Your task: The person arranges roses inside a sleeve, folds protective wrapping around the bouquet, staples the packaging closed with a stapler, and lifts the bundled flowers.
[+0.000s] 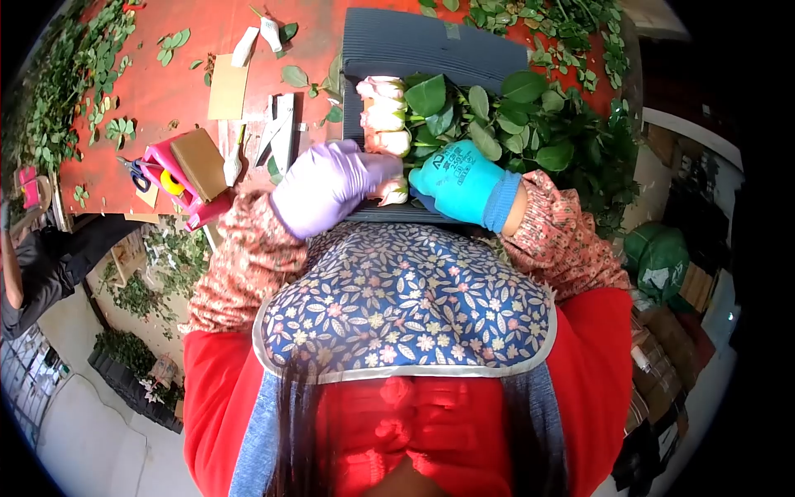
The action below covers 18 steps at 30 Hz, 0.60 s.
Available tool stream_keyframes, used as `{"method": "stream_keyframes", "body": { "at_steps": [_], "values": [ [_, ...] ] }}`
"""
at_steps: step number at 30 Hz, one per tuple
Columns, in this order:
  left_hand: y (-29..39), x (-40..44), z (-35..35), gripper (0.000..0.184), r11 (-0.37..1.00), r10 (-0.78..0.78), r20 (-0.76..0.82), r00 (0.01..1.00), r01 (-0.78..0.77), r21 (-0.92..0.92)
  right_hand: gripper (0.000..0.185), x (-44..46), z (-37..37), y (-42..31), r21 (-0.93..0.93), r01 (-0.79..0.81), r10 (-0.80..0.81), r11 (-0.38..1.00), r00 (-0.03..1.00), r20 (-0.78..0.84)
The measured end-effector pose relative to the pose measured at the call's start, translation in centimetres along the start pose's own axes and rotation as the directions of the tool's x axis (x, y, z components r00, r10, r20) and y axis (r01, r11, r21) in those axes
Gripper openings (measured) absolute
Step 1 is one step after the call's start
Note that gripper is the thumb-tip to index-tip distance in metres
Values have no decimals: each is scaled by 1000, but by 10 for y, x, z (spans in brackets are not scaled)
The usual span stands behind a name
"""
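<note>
Nearest the wearer, the near edge of the dark corrugated sheet [431,37] lies beside the floral apron [397,302]. The left hand [335,184], in a lavender glove, has fingers bent against the nearest rose head [392,196]; whether it pinches cannot be told. The right hand [458,178], in a turquoise glove, is curled at the stem side of that rose; its grip is hidden.

Progress: at least 4 pink roses [383,116] lie in 1 row near the sheet's left edge, stems running right. The 3 farther heads appear settled; the nearest, partly covered, is judged unfinished. The sheet's far part lies uncovered by flowers, and no tie or wrap is visible around the stems.

Room: the pink holder [201,214] stands just beside the left sleeve, limiting movement that way. White strips [283,137] lie near the sheet's left edge. Leafy stems [530,124] cover the sheet's right side, reaching towards the worktop's right edge. Farther out, bare red worktop [319,41] shows beyond the strips, left of the sheet's far left corner. Loose leaves [571,37] occupy the worktop's far right corner.
</note>
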<state>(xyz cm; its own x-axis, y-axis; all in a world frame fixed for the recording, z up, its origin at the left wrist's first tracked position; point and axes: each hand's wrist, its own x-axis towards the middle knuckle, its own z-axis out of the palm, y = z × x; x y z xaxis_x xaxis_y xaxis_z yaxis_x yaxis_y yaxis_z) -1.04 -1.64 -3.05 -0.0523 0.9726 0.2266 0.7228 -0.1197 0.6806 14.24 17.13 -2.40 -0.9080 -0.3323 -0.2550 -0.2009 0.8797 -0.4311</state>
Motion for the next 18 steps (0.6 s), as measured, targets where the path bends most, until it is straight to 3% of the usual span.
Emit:
{"method": "stream_keyframes", "body": {
  "at_steps": [3,6,9,10,12,14,18],
  "values": [
    [29,1,-14,41,988,-107,230,967,79,129,14,-2,2,-1,72,-22,23,997,1000,-18],
    [37,-1,-10,41,979,-170,221,960,140,146,14,-3,-12,-1,185,-12,19,983,999,-35],
    [37,-3,-7,34,972,-182,173,968,152,177,13,0,-40,-10,-13,-191,182,982,953,-243],
    [37,-4,-7,32,972,-182,168,969,152,180,13,3,-35,-8,-31,-170,158,985,960,-231],
    [35,-9,1,30,974,-172,90,981,155,168,11,6,-21,-3,-258,-304,271,917,950,-158],
    [34,-10,3,32,981,-138,69,988,127,146,8,13,-13,-1,-370,-261,228,891,965,-130],
    [37,-9,1,34,974,-157,110,981,135,184,10,15,-14,5,-310,-213,174,927,973,-149]
  ]
}}
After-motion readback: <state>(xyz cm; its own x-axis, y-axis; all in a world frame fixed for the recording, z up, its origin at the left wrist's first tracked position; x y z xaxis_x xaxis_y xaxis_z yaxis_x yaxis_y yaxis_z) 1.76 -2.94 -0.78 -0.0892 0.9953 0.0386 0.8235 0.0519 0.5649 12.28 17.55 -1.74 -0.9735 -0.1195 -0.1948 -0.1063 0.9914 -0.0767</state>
